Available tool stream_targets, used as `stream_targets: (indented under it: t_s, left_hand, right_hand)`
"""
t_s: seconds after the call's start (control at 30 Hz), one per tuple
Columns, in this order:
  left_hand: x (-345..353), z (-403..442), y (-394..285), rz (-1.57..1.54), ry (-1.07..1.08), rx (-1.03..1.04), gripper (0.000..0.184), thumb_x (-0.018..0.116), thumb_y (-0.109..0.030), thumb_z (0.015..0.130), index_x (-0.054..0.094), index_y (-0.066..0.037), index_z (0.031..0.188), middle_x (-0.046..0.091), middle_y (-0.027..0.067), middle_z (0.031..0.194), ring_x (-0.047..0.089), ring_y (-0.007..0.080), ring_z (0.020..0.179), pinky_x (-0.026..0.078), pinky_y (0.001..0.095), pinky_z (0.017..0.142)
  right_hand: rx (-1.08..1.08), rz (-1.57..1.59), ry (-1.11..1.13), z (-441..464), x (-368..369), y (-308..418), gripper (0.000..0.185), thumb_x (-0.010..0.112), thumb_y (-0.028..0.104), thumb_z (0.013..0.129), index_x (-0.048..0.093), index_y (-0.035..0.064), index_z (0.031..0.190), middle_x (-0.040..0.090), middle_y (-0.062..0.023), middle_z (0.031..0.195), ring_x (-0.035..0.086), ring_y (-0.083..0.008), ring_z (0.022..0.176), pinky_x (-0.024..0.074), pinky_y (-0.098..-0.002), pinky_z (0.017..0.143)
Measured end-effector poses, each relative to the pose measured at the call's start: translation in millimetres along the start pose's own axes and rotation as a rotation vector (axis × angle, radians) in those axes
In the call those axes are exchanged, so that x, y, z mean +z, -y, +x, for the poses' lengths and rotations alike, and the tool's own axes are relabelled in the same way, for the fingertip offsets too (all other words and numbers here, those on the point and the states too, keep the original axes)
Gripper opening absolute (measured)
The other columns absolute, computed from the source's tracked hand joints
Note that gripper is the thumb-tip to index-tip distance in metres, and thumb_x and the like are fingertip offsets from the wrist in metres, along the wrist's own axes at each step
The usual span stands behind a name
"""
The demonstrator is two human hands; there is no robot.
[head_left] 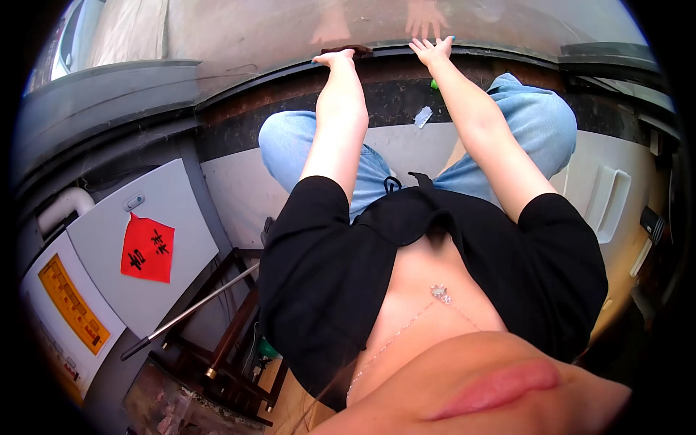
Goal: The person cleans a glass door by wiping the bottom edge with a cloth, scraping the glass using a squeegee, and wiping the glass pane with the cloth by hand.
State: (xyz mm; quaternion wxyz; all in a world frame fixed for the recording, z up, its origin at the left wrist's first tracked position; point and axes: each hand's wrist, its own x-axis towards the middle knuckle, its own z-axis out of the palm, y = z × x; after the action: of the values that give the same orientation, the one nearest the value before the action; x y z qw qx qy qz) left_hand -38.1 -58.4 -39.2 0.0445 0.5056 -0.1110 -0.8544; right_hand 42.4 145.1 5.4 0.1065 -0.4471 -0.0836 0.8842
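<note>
My left hand (338,56) is stretched out to the lower edge of a glass pane (254,32). A dark brown cloth (359,51) is bunched at its fingers, which are partly hidden, and the hand seems to hold it. My right hand (433,52) is reached forward at the same edge, its fingers spread and nothing in them. Faint reflections of both hands show in the glass. Between my forearms, a crumpled pale wrapper (423,117) lies on the dark ledge, and a small green item (434,84) sits beside my right forearm.
A black frame bar (290,71) runs along the glass. My jeans-clad knees (536,119) are bent close to the ledge. To the left, a grey panel (190,217) carries a red paper sign (148,250), and a metal pole (199,301) slants near dark wooden furniture (228,341). A white handle (612,203) is at the right.
</note>
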Motion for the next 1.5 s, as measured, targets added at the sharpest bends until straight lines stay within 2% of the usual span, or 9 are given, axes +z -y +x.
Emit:
stream_targets:
  t_s: [0.33,0.53,0.6,0.73,0.93,1.03,1.17,1.27,1.5]
  left_hand:
    - [-15,11,10,-0.06,0.328,0.051,0.075,0.011,-0.067,0.068,0.022,-0.015,0.121,0.018,0.0041,0.127,0.018,0.0245,0.115,0.01,0.0378,0.094]
    - [-15,-42,74,-0.043,0.26,-0.345,0.075,0.008,-0.067,0.067,0.019,-0.018,0.122,0.014,0.0022,0.129,0.01,0.0234,0.118,0.003,0.0456,0.093]
    - [-21,-55,102,-0.121,0.427,-0.442,0.074,0.008,-0.066,0.066,0.019,-0.02,0.122,0.013,0.001,0.129,0.01,0.0238,0.117,0.004,0.0457,0.092]
    - [-12,-76,103,-0.069,0.344,-0.515,0.073,0.009,-0.065,0.067,0.017,-0.019,0.123,0.013,0.0018,0.129,0.008,0.0262,0.118,0.004,0.0493,0.091]
    - [-5,-28,32,-0.046,0.139,-0.262,0.072,0.01,-0.063,0.069,0.015,-0.017,0.124,0.011,0.0035,0.129,0.005,0.0254,0.119,0.0,0.0493,0.091]
    - [-2,-17,0,-0.074,0.146,-0.271,0.072,0.011,-0.063,0.069,0.017,-0.016,0.123,0.012,0.0035,0.129,0.007,0.0247,0.119,0.0,0.0477,0.092]
    - [9,1,-50,-0.117,0.179,0.013,0.074,0.014,-0.063,0.07,0.017,-0.013,0.123,0.013,0.0042,0.129,0.01,0.0239,0.118,0.003,0.0418,0.094]
    - [28,-40,-97,0.038,0.011,0.069,0.076,0.017,-0.065,0.068,0.016,-0.012,0.123,0.013,0.0036,0.129,0.01,0.0237,0.118,0.003,0.0425,0.093]
    - [9,15,-64,0.031,0.29,0.221,0.074,0.008,-0.062,0.071,0.015,-0.01,0.123,0.013,0.0045,0.129,0.012,0.0238,0.117,0.005,0.0404,0.094]
  right_hand:
    - [0.028,-0.051,-0.068,7,-3,2,0.064,0.025,0.056,0.074,0.002,0.0234,0.124,0.006,-0.0107,0.129,0.021,-0.0417,0.111,0.0165,-0.0498,0.09]
    - [0.015,-0.077,0.011,7,-15,-10,0.064,0.023,0.054,0.075,0.001,0.0198,0.124,0.009,-0.0072,0.129,0.026,-0.0389,0.109,0.0167,-0.051,0.089]
    - [0.003,-0.103,0.055,6,-19,-6,0.064,0.023,0.054,0.075,0.001,0.0187,0.124,0.01,-0.0101,0.128,0.024,-0.0355,0.112,0.0155,-0.0496,0.09]
    - [-0.027,-0.137,0.011,5,-21,5,0.065,0.024,0.055,0.075,0.001,0.0194,0.124,0.009,-0.0163,0.127,0.022,-0.0352,0.112,0.0161,-0.0474,0.091]
    - [-0.013,-0.127,0.034,-6,-13,9,0.065,0.024,0.054,0.075,-0.001,0.0197,0.124,0.008,-0.0151,0.128,0.024,-0.0379,0.111,0.0184,-0.0492,0.09]
    - [-0.026,-0.135,0.051,-9,-9,1,0.065,0.025,0.054,0.075,-0.001,0.0198,0.124,0.007,-0.0137,0.128,0.024,-0.0386,0.111,0.0183,-0.0494,0.09]
    - [0.006,-0.109,0.065,-14,-2,-1,0.067,0.027,0.056,0.074,-0.003,0.0224,0.124,0.004,-0.01,0.129,0.021,-0.037,0.113,0.0163,-0.0485,0.091]
    - [-0.011,-0.131,0.049,-15,4,-4,0.068,0.027,0.056,0.074,-0.004,0.0215,0.124,0.002,-0.0117,0.129,0.022,-0.0388,0.111,0.0187,-0.0502,0.089]
    - [0.032,-0.075,0.113,-31,15,-13,0.069,0.028,0.061,0.07,0.003,0.0244,0.124,0.0,-0.0108,0.129,0.01,-0.0389,0.115,0.0129,-0.0511,0.09]
